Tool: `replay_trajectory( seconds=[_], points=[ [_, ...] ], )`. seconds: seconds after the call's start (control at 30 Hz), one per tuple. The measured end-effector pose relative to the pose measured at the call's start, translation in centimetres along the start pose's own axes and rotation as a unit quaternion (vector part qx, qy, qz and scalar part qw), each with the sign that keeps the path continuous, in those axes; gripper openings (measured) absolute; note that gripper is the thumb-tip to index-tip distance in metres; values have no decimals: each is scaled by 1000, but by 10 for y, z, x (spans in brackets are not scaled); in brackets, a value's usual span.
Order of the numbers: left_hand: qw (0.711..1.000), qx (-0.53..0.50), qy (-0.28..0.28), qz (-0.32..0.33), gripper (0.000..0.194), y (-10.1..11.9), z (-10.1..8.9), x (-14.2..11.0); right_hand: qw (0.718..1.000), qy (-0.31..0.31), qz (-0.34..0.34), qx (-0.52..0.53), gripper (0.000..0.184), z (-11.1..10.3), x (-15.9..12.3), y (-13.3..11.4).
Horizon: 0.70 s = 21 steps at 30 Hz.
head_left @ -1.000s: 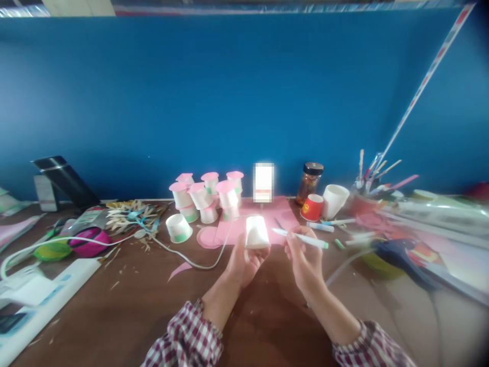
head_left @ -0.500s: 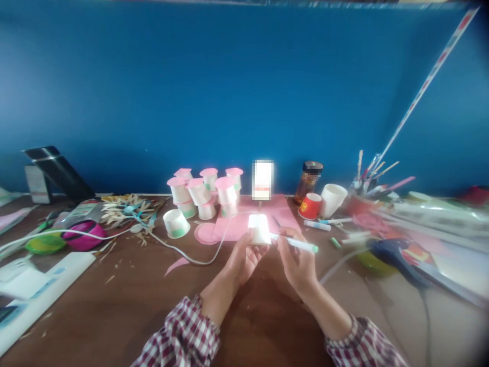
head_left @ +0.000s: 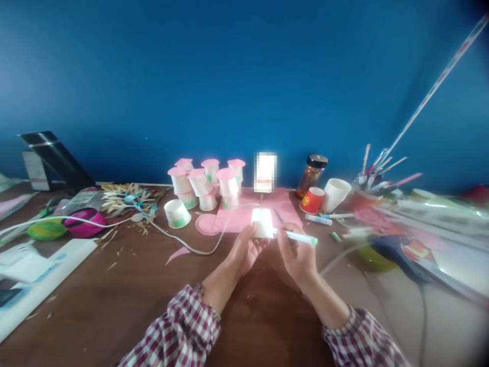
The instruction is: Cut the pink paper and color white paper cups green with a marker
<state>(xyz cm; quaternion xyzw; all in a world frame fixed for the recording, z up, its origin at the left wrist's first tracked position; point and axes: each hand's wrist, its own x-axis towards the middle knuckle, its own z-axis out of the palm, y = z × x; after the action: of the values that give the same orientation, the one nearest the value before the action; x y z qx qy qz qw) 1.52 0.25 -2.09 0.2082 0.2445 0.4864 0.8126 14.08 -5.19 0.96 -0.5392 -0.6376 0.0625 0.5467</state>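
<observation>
Upside down in my left hand (head_left: 246, 250) is a white paper cup (head_left: 262, 223), its wider rim towards me and my fingers wrapped around its left side and underneath. My right hand (head_left: 298, 255) grips a white marker pen (head_left: 296, 236) with a light green end pointing right. The pen's other end reaches the right side of the cup; whether it touches, I cannot tell. Beyond my hands lies a pink sheet of paper (head_left: 282, 204). Stacked white cups (head_left: 228, 186) topped with pink paper pieces stand at its left, near a single white cup (head_left: 177, 213).
A bright blurred screen (head_left: 265, 172) stands behind the pink sheet. To the right are a dark-lidded jar (head_left: 313, 176), a red cup (head_left: 312, 200), a white cup (head_left: 336, 194) and a capped marker (head_left: 318, 219). A white cable (head_left: 183, 242) crosses the left side near a power strip (head_left: 49, 280).
The view has tilted slightly, so the table objects sit higher in the picture. Both hands keep the cup and the marker in nearly the same pose.
</observation>
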Motion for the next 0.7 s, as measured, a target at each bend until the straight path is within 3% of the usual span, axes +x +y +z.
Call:
replay_trajectory(
  seconds=[0.3, 0.7],
  points=[
    [1000, 11, -4, 6, 26, 1, 2, -1, 999, 3, -30, -33, 11, 0, 2, -2],
    [999, 22, -21, 11, 27, 2, 3, -3, 999, 2, -16, -39, 13, 0, 1, -1]
  ],
)
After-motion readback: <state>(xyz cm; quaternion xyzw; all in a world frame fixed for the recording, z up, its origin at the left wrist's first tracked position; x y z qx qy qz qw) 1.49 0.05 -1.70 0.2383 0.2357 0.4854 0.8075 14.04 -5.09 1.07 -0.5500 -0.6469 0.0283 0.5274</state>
